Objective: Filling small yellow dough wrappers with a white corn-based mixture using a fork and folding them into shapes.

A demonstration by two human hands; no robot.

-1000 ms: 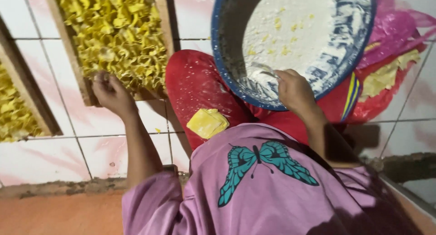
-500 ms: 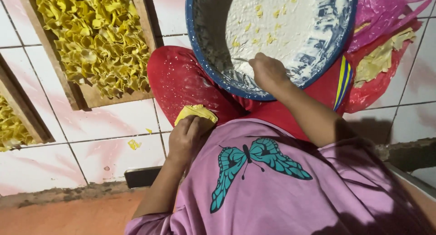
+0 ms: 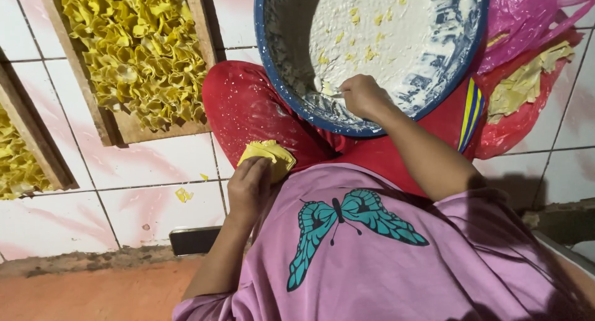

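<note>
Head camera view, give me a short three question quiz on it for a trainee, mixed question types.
1. True or false: the left hand rests on a yellow wrapper stack lying on the red trouser leg.
2. Where is the right hand? A) inside the blue-rimmed basin B) on the wooden tray C) in the pink plastic bag
3. Fill in: the wooden tray on the tiled floor is filled with folded ___ pieces.

Key: 1 true; 2 A; 3 yellow.
</note>
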